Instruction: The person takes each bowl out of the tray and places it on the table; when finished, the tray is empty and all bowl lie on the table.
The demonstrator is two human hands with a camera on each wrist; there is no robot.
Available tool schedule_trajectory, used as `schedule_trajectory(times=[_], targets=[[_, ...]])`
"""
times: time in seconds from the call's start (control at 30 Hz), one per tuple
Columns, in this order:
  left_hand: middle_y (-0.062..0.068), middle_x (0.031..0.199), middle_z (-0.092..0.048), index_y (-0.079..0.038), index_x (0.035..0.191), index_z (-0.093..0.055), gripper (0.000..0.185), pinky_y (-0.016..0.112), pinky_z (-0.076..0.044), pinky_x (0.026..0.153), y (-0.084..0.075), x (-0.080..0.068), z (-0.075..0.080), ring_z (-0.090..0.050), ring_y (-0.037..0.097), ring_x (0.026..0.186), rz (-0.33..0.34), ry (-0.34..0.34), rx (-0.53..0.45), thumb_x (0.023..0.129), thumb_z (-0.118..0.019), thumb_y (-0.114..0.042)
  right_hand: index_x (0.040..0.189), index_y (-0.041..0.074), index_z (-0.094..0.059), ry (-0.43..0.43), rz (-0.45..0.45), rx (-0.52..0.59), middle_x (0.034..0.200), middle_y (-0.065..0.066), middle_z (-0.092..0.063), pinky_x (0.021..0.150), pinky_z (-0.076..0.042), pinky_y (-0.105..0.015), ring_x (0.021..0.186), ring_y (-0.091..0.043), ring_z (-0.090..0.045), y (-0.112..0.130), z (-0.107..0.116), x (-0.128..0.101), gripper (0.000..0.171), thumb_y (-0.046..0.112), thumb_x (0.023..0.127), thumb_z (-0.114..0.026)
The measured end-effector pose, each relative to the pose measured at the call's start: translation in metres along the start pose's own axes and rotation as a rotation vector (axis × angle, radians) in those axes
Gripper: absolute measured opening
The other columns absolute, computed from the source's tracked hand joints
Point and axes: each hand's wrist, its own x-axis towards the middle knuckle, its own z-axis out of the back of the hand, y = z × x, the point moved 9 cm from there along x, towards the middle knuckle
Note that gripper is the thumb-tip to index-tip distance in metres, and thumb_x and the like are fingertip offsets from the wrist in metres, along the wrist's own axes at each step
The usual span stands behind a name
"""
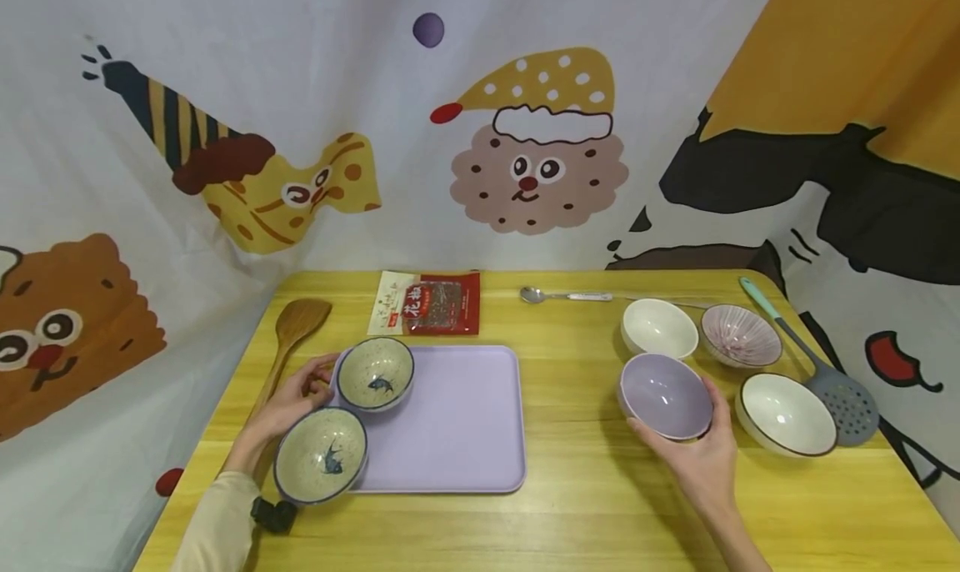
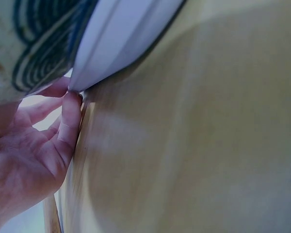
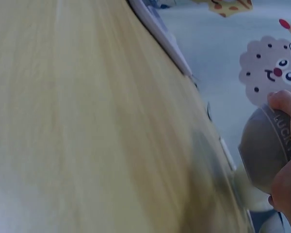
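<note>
Your left hand [image 1: 288, 401] is bare, with no rings or glove seen. Behind it, your forearm wears a cream long sleeve [image 1: 213, 522], and a small black device [image 1: 273, 514] sits at the wrist. Your right hand [image 1: 697, 455] is bare; its forearm shows no sleeve.

Tray [image 1: 465, 422]: lilac. Two bowls [image 1: 375, 373] on tray's left edge: speckled cream, blue fish motif. Right of tray: lilac bowl [image 1: 666, 395], two white bowls [image 1: 659, 328], one purple-striped bowl [image 1: 741, 335]. Table [image 1: 585, 505]: yellow wood grain
</note>
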Motion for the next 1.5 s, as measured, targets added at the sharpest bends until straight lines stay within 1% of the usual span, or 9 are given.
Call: schedule_trajectory(times=[0.13,0.37,0.67,0.9,0.97,1.07,1.17,1.33,1.5], targets=[[0.020,0.114,-0.053,0.000,0.151,-0.039,0.058,0.022,-0.044,0.073,-0.001,-0.002,0.000,-0.050,0.016,0.089,0.008,-0.002,0.023,0.095,-0.055,0.004,0.155,0.019,-0.037,-0.032,-0.036,-0.008,0.146,-0.012,-0.051,0.091,-0.037,-0.008,0.118,-0.004,-0.048,-0.012,0.008,-0.001,0.111,0.008,0.062,-0.096],[0.021,0.114,-0.053,0.001,0.151,-0.039,0.058,0.022,-0.044,0.073,-0.001,-0.004,-0.001,-0.050,0.016,0.090,0.005,-0.004,0.017,0.095,-0.056,0.004,0.154,0.012,-0.038,-0.083,-0.040,0.002,0.141,-0.014,-0.051,0.092,-0.037,-0.008,0.116,-0.004,-0.048,-0.029,0.019,0.003,0.108,0.004,0.062,-0.094],[0.021,0.115,-0.053,0.001,0.151,-0.038,0.058,0.022,-0.044,0.072,0.000,-0.003,-0.001,-0.051,0.017,0.089,0.003,-0.004,0.015,0.096,-0.056,0.004,0.158,0.013,-0.031,-0.078,-0.124,-0.024,0.150,-0.020,-0.046,0.105,-0.035,-0.017,0.130,-0.031,-0.045,-0.044,0.021,0.008,0.112,0.012,0.065,-0.094],[0.022,0.115,-0.053,0.001,0.151,-0.038,0.058,0.023,-0.044,0.073,0.001,-0.003,-0.001,-0.051,0.016,0.089,0.002,-0.003,0.001,0.096,-0.056,0.004,0.158,0.014,-0.031,-0.105,-0.125,-0.028,0.151,-0.020,-0.045,0.107,-0.033,-0.019,0.132,-0.034,-0.045,-0.046,0.021,0.010,0.114,0.013,0.064,-0.095],[0.022,0.115,-0.053,0.001,0.151,-0.038,0.058,0.023,-0.044,0.073,0.002,-0.003,-0.001,-0.051,0.016,0.089,0.002,-0.004,-0.001,0.096,-0.056,0.004,0.158,0.013,-0.031,-0.114,-0.117,-0.026,0.152,-0.021,-0.044,0.112,-0.034,-0.025,0.133,-0.035,-0.044,-0.045,0.021,0.009,0.115,0.013,0.063,-0.095],[0.022,0.115,-0.053,0.001,0.151,-0.038,0.058,0.023,-0.044,0.073,0.002,-0.003,0.000,-0.051,0.016,0.089,0.002,-0.009,0.003,0.096,-0.056,0.004,0.159,0.010,-0.028,-0.106,-0.100,-0.036,0.155,-0.022,-0.040,0.118,-0.032,-0.041,0.136,-0.038,-0.042,-0.042,0.020,0.010,0.117,0.014,0.063,-0.095],[0.021,0.114,-0.053,0.001,0.150,-0.039,0.058,0.023,-0.044,0.072,0.002,-0.003,0.000,-0.051,0.016,0.088,0.004,-0.014,0.009,0.096,-0.056,0.004,0.159,0.005,-0.024,-0.084,-0.061,-0.070,0.156,-0.026,-0.035,0.118,-0.029,-0.055,0.139,-0.044,-0.039,-0.037,0.018,0.010,0.121,0.016,0.062,-0.095],[0.021,0.113,-0.053,0.001,0.150,-0.039,0.057,0.023,-0.045,0.072,0.001,-0.003,-0.001,-0.051,0.016,0.088,0.000,-0.010,0.001,0.096,-0.055,0.004,0.156,-0.005,-0.024,-0.082,0.016,-0.110,0.151,-0.036,-0.036,0.116,-0.029,-0.061,0.136,-0.053,-0.038,-0.024,0.020,0.009,0.122,0.012,0.059,-0.096],[0.020,0.113,-0.053,0.001,0.150,-0.039,0.057,0.023,-0.044,0.072,0.001,-0.002,-0.001,-0.051,0.015,0.088,-0.002,-0.012,0.002,0.096,-0.056,0.003,0.156,-0.004,-0.026,-0.104,0.049,-0.124,0.150,-0.037,-0.038,0.117,-0.029,-0.059,0.138,-0.052,-0.039,-0.009,0.030,0.007,0.121,0.011,0.058,-0.096]])
